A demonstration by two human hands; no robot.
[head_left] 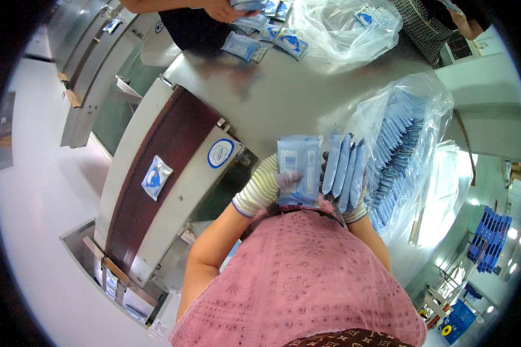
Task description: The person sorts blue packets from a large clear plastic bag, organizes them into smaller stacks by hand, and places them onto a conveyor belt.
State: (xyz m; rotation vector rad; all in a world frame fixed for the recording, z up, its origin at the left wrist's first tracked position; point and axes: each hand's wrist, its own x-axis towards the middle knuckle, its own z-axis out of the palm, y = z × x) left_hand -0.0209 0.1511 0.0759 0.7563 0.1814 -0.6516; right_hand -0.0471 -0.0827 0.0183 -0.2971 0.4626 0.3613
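Note:
My left hand [260,186], in a striped glove, grips a flat light-blue soft packet [298,153]; its dark-tipped thumb presses on the front. Beside it, my right hand [358,213], in a similar glove, is closed round several blue packets [345,173] standing on edge in a row. Those packets hide most of its fingers. Close to my right hand is a clear plastic bag [443,110], where many such packets [396,136] are lined up in rows. Both hands are in front of my pink garment, at the near edge of the metal table [272,92].
On the left, a dark red conveyor belt [182,124] carries one packet [157,178]. Loose packets [290,43] and another clear bag [336,34] lie at the far side. A co-worker's hand [219,8] holds packets there; another person's hand [466,26] shows at far right.

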